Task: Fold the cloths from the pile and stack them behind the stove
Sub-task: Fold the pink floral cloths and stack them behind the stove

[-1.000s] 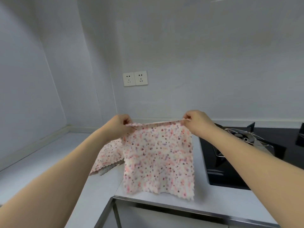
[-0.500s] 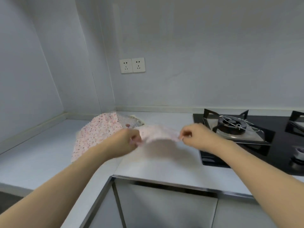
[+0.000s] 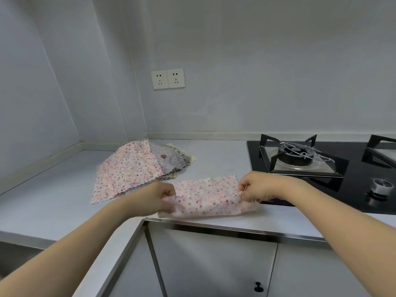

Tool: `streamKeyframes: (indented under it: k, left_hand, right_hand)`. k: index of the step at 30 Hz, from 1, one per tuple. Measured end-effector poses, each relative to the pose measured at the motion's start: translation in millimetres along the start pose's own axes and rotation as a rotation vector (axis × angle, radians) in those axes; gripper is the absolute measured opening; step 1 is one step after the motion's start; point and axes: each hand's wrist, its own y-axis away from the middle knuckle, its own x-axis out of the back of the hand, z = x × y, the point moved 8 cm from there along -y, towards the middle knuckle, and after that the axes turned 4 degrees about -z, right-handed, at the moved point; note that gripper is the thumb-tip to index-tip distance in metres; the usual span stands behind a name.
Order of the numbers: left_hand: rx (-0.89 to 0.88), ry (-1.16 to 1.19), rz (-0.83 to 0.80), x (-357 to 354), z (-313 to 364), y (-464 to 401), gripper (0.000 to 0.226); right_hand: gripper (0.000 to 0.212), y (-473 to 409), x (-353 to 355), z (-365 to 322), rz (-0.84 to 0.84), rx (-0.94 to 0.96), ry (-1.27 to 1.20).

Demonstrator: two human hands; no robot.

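A pink floral cloth (image 3: 206, 195) lies doubled over on the white counter (image 3: 53, 202), near its front edge and just left of the stove (image 3: 362, 181). My left hand (image 3: 160, 195) pinches its left end. At the other end my right hand (image 3: 256, 186) pinches the cloth's right corners. Behind and to the left, the pile of cloths (image 3: 137, 168) sits spread out, a pink floral one on top and grey and cream ones showing beneath.
The black gas stove has a burner with a pan support (image 3: 296, 156) and a knob (image 3: 382, 185). A double wall socket (image 3: 168, 78) is on the back wall. A cabinet door with a black knob (image 3: 258, 286) is below the counter.
The cloth was held up hanging in the air; both hands have lowered it onto the counter, where it now lies doubled over. My view has tipped down.
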Motion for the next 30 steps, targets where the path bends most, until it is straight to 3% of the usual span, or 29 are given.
streamKeyframes:
  k: [7,11,17,21,24,30]
  left_hand:
    - [0.206,0.414,0.109,8.1,-37.5,-47.0,0.022]
    - [0.297,0.504,0.195,1.8,-58.9,-79.5,0.017]
    - [0.259,0.219,0.402,2.0,-63.6,-98.3,0.029]
    - [0.212,0.102,0.569,4.6,-63.8,-90.8,0.026]
    - [0.216,-0.034,0.530,0.8,-61.4,-95.4,0.019]
    - [0.277,-0.269,0.494,-6.9,-60.7,-104.0,0.015]
  right_hand:
    - [0.013,-58.2,20.9,10.6,0.212,-0.086,-0.248]
    - [0.010,-103.8,18.9,26.9,0.294,-0.215,-0.347]
    - [0.021,-126.9,7.9,37.2,0.378,-0.334,-0.367]
    - [0.014,-111.4,-4.1,22.0,0.614,-0.264,-0.022]
    - [0.015,-108.7,-4.3,17.9,0.733,-0.223,0.048]
    - [0.017,-116.2,-4.2,19.3,0.709,-0.237,0.078]
